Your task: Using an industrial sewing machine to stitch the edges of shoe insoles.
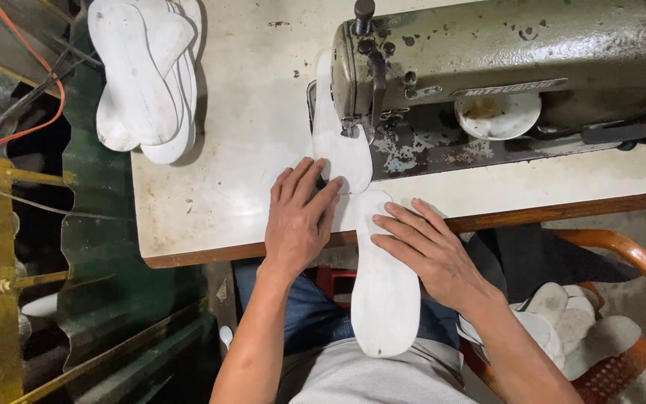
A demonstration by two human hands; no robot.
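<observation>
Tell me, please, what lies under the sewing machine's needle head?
A white insole piece lies flat under the sewing machine, on the table. The left hand presses its near end; the needle's contact point is hidden by the head.

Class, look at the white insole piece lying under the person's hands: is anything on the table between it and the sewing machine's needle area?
Nothing visible blocks it. The white insole piece runs from the lap onto the table, where its front end meets another insole piece already under the presser foot. The left hand and right hand press on top.
</observation>
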